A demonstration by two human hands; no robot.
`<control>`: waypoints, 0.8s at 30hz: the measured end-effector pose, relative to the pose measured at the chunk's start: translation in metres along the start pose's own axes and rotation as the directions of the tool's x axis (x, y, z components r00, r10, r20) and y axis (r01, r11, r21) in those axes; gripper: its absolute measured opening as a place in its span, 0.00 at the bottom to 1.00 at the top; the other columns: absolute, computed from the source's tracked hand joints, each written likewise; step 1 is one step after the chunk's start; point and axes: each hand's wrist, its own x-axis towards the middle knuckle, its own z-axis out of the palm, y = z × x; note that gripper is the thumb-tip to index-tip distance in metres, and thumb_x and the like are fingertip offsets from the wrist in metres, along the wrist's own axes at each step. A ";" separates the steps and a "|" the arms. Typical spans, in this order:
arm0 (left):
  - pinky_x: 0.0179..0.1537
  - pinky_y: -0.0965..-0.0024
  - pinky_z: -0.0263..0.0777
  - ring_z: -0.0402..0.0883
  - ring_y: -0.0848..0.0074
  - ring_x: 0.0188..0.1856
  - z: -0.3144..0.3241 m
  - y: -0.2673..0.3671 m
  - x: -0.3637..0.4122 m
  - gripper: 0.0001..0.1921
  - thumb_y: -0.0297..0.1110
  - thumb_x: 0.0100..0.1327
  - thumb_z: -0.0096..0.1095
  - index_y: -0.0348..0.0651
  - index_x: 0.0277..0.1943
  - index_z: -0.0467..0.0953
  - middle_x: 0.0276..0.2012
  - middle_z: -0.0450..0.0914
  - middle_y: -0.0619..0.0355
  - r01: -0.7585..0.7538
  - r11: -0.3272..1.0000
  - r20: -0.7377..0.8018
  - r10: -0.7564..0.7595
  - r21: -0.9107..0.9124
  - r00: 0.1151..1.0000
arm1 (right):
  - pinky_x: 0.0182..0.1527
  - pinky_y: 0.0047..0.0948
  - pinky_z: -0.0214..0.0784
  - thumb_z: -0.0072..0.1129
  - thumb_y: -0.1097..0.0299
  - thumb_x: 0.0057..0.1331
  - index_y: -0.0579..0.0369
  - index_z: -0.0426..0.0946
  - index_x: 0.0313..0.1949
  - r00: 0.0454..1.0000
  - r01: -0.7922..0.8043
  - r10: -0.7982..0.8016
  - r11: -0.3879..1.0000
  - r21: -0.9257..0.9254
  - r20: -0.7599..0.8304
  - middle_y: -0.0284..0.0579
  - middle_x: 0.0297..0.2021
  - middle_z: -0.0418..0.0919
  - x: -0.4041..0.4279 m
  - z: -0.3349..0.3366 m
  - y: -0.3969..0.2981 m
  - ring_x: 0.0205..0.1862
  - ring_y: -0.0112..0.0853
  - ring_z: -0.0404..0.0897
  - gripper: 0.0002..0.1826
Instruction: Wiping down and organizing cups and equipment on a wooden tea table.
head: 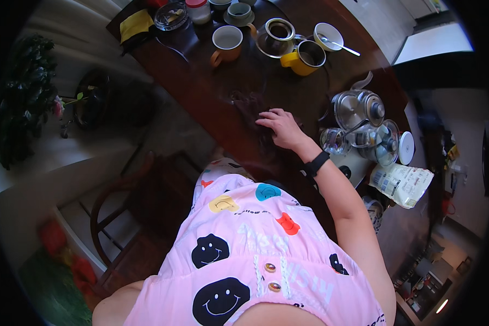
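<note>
My right hand (283, 127), with a black band on its wrist, rests palm down on a dark brown cloth (248, 106) on the wooden table (179, 98). Its fingers are spread over the cloth; whether they pinch it is hidden. My left hand is out of view. Beyond the cloth stand an orange mug (227, 42), a glass pot with a metal strainer (276, 36) and a yellow mug (305, 59). A white bowl (328, 36) with a metal spoon (344, 48) in it is beside the yellow mug.
Glass kettles (358, 108), a glass jar (334, 140) and a printed pouch (401, 183) crowd the right side. At the far edge are a glass ashtray (170, 16), a red-lidded jar (198, 11) and a yellow cloth (136, 25). A wooden chair (95, 220) stands left.
</note>
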 end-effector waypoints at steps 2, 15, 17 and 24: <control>0.38 0.64 0.78 0.80 0.68 0.42 0.004 -0.001 -0.010 0.19 0.38 0.57 0.63 0.38 0.49 0.77 0.41 0.81 0.52 0.000 1.000 0.050 0.002 -0.029 0.999 | 0.59 0.43 0.59 0.55 0.78 0.47 0.43 0.72 0.56 1.000 0.007 -0.009 0.996 -0.083 -0.023 0.40 0.60 0.67 0.013 0.001 0.004 0.62 0.44 0.63 0.33; 0.43 0.63 0.78 0.77 0.68 0.51 -0.070 0.116 -0.143 0.28 0.37 0.62 0.62 0.45 0.64 0.65 0.55 0.75 0.53 0.104 0.984 0.274 -0.141 0.144 0.951 | 0.55 0.52 0.64 0.54 0.72 0.50 0.44 0.66 0.61 0.853 -0.504 0.492 0.864 -0.027 -0.172 0.45 0.62 0.63 -0.002 -0.019 0.037 0.58 0.48 0.65 0.35; 0.38 0.66 0.78 0.77 0.72 0.49 -0.136 0.148 -0.156 0.27 0.36 0.60 0.62 0.46 0.63 0.66 0.47 0.78 0.55 0.034 0.998 -0.155 -0.025 0.055 0.988 | 0.54 0.51 0.64 0.54 0.71 0.49 0.44 0.66 0.61 0.784 -0.601 0.594 0.799 0.017 -0.180 0.45 0.61 0.64 -0.016 -0.021 0.040 0.58 0.49 0.66 0.35; 0.39 0.73 0.76 0.79 0.75 0.43 -0.199 0.193 -0.085 0.18 0.35 0.67 0.54 0.42 0.58 0.70 0.45 0.79 0.57 -0.753 0.641 -0.874 0.269 -0.150 0.403 | 0.55 0.48 0.64 0.55 0.73 0.46 0.43 0.69 0.59 0.897 -0.429 0.427 0.903 0.006 -0.116 0.43 0.61 0.66 -0.025 -0.024 0.030 0.58 0.47 0.65 0.35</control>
